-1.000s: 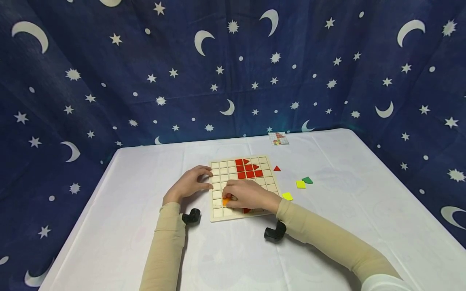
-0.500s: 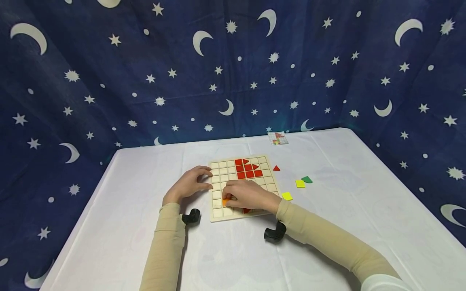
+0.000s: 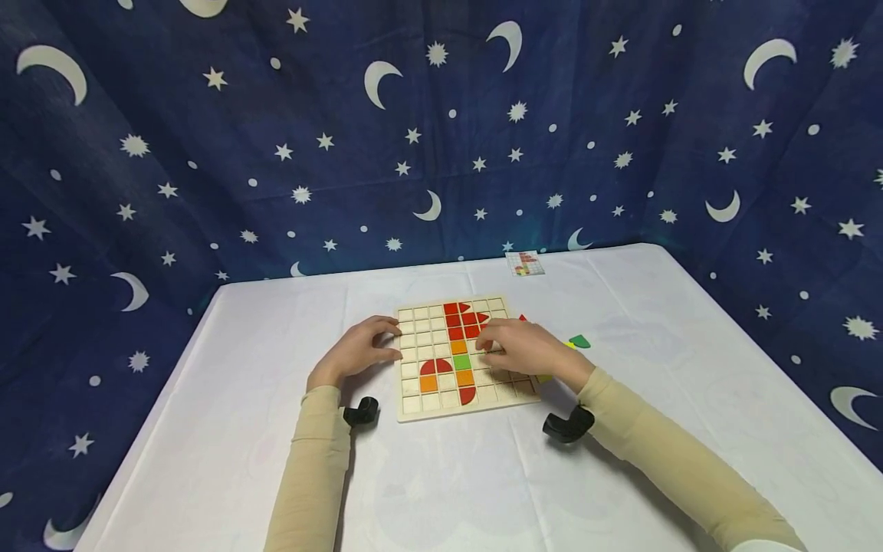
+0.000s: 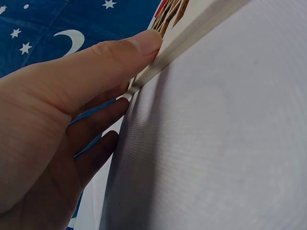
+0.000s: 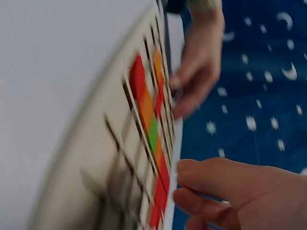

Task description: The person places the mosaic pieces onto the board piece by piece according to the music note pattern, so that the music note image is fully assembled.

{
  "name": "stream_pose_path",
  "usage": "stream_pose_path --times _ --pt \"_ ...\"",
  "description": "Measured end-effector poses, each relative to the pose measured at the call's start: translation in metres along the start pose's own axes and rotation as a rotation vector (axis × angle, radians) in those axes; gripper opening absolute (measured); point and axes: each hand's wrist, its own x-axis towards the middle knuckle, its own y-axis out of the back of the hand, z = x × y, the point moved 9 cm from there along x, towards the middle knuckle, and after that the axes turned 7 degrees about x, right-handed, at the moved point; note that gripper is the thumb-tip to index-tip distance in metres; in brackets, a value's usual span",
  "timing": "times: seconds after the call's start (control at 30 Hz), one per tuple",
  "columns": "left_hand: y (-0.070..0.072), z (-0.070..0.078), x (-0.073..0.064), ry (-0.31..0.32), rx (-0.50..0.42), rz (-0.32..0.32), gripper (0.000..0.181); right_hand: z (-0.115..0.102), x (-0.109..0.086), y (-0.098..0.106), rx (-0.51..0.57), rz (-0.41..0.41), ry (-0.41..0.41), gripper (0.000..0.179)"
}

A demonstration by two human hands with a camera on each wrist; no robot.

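Observation:
A wooden grid board (image 3: 417, 314) lies on the table. My left hand (image 3: 355, 351) rests at its left edge; in the left wrist view the thumb (image 4: 146, 43) touches that edge, the other fingers loosely beside it. Over the board's right part hovers my right hand (image 3: 527, 349), fingers loosely bent, with nothing visible between them. Set in the grid are red squares and triangles (image 3: 455, 333), an orange square (image 3: 459, 347), a green square (image 3: 461, 362) and a red rounded piece (image 3: 467, 395). Left of these, two red rounded pieces (image 3: 436, 366) sit above another orange square (image 3: 428, 383).
Right of the board, partly behind my right hand, lie a red triangle (image 3: 522, 317), a green piece (image 3: 580, 341) and two yellow squares, one (image 3: 545, 379) by the board's edge. A pattern card (image 3: 525, 263) lies at the back of the white table (image 3: 441, 483).
My right hand has left the orange square at the lower left of the grid and moved right and away, uncovering the pieces there. The left hand has stayed at the edge.

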Motion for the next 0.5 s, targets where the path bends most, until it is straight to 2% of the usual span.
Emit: stream_pose_path --times 0.2,0.3,0.5 --pt "0.0 -0.001 -0.001 0.001 -0.006 -0.003 0.042 0.052 -0.024 0.024 -0.005 -0.067 -0.176 0.025" --pt "0.0 0.0 -0.001 0.004 -0.004 -0.004 0.042 0.076 -0.036 0.029 -0.021 -0.139 -0.266 0.03" --pt "0.002 0.001 -0.001 0.005 -0.01 -0.004 0.042 0.1 -0.052 0.028 -0.029 -0.298 -0.336 0.029"
